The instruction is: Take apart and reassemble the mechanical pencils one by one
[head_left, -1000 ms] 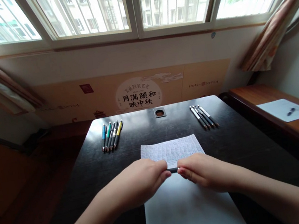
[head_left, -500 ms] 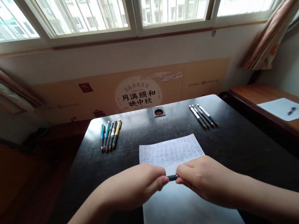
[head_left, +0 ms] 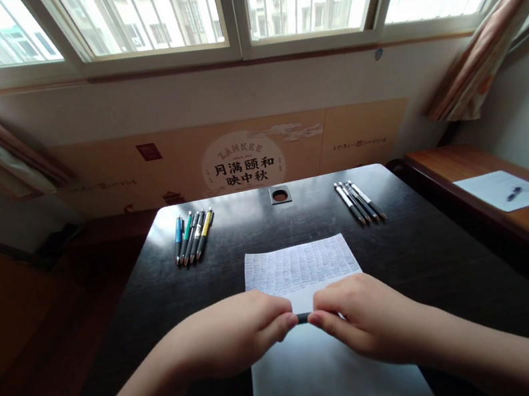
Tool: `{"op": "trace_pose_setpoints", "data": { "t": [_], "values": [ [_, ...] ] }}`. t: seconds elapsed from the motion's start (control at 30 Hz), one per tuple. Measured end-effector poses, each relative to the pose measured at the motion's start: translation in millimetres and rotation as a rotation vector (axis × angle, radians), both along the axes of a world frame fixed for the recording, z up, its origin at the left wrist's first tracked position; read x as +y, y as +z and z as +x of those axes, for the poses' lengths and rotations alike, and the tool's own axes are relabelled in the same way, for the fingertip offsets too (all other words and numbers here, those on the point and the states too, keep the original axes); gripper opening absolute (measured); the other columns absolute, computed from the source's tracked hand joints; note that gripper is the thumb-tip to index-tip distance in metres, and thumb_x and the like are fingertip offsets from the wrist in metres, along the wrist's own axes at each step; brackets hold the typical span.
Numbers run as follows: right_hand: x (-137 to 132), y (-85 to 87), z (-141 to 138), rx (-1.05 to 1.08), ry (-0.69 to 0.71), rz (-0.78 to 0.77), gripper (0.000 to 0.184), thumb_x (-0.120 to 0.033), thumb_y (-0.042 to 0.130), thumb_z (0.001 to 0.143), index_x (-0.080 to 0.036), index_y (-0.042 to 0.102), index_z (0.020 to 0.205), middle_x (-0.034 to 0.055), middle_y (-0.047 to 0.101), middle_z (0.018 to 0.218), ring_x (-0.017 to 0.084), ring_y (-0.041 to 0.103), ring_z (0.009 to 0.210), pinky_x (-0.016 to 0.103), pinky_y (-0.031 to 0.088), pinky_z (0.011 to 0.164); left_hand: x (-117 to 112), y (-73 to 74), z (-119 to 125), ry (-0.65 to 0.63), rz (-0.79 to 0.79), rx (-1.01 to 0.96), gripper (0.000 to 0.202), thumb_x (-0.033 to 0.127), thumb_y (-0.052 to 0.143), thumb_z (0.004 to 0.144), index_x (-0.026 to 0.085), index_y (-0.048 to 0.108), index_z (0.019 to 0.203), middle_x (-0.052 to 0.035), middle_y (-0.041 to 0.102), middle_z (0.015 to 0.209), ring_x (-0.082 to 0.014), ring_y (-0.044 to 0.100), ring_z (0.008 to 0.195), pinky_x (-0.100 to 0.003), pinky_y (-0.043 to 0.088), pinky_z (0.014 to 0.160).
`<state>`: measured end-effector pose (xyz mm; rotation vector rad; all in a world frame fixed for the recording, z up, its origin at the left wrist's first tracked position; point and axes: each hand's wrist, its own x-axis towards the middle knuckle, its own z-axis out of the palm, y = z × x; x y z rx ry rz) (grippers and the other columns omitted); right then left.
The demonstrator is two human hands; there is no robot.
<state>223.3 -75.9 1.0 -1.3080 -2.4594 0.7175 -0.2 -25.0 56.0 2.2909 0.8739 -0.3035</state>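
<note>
My left hand [head_left: 239,332] and my right hand [head_left: 360,314] meet over a white sheet of paper [head_left: 302,271] on a dark table [head_left: 425,245]. Both are closed on a thin dark pen [head_left: 303,317], and only a short piece of it shows between the fingertips. The far part of the paper is covered with small writing. The near part is blank.
A row of coloured pens [head_left: 192,236] lies at the table's back left and a row of dark and white pens [head_left: 359,201] at the back right. A round hole [head_left: 279,195] sits at the back middle. A wooden side desk [head_left: 510,211] with a paper stands to the right.
Both hands have drawn a little nearer to me along the paper, still pinching the pen. The fingertips are closer together, so less of the pen shows.
</note>
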Motion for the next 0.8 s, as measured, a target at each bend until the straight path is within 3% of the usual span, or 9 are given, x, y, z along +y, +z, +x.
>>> {"op": "trace_pose_setpoints", "data": {
  "t": [0.1, 0.3, 0.53, 0.67, 0.8],
  "values": [
    [1.1, -2.0, -0.8, 0.021, 0.015, -0.008, 0.04, -0.04, 0.045, 0.104, -0.019, 0.058, 0.073, -0.0001, 0.065, 0.068, 0.014, 0.056, 0.061, 0.026, 0.031, 0.058, 0.6, 0.4, -0.6, 0.003, -0.005, 0.019, 0.037, 0.037, 0.037, 0.1, 0.02, 0.057, 0.075, -0.0004, 0.06, 0.071, -0.015, 0.051, 0.06, -0.026, 0.031, 0.053],
    [1.6, -7.4, 1.0, 0.148, -0.008, 0.006, 0.026, -0.036, 0.055, 0.101, -0.02, 0.066, 0.085, -0.0003, 0.069, 0.076, 0.014, 0.061, 0.068, 0.024, 0.037, 0.063, 2.1, 2.3, -0.5, 0.018, -0.044, 0.054, 0.038, 0.041, 0.034, 0.1, 0.019, 0.057, 0.078, -0.0007, 0.06, 0.074, -0.0151, 0.052, 0.064, -0.026, 0.034, 0.057],
    [-1.3, -12.9, 0.5, 0.286, -0.052, 0.05, 0.007, -0.026, 0.071, 0.09, -0.022, 0.068, 0.085, -0.0041, 0.069, 0.075, 0.011, 0.062, 0.067, 0.022, 0.04, 0.064, 2.8, 3.1, -2.3, 0.027, -0.084, 0.071, 0.038, 0.044, 0.034, 0.1, 0.019, 0.058, 0.082, -0.0009, 0.062, 0.079, -0.0161, 0.055, 0.07, -0.027, 0.036, 0.06],
    [-2.2, -14.7, -0.3, 0.283, -0.08, 0.053, 0.007, -0.019, 0.072, 0.084, -0.022, 0.067, 0.083, -0.0055, 0.068, 0.074, 0.01, 0.061, 0.066, 0.021, 0.039, 0.063, 2.4, 1.7, -1.6, 0.022, -0.096, 0.081, 0.038, 0.043, 0.035, 0.1, 0.02, 0.058, 0.082, -0.0008, 0.062, 0.08, -0.0162, 0.055, 0.07, -0.027, 0.037, 0.061],
    [-2.3, -9.4, -0.6, 0.208, -0.063, -0.02, 0.011, -0.032, 0.073, 0.087, -0.025, 0.069, 0.095, -0.0051, 0.07, 0.076, 0.011, 0.061, 0.065, 0.022, 0.038, 0.062, 2.7, 0.4, -1.1, 0.016, -0.086, 0.085, 0.037, 0.043, 0.034, 0.1, 0.02, 0.058, 0.082, -0.0009, 0.062, 0.08, -0.0165, 0.055, 0.071, -0.027, 0.037, 0.062]
  ]
}}
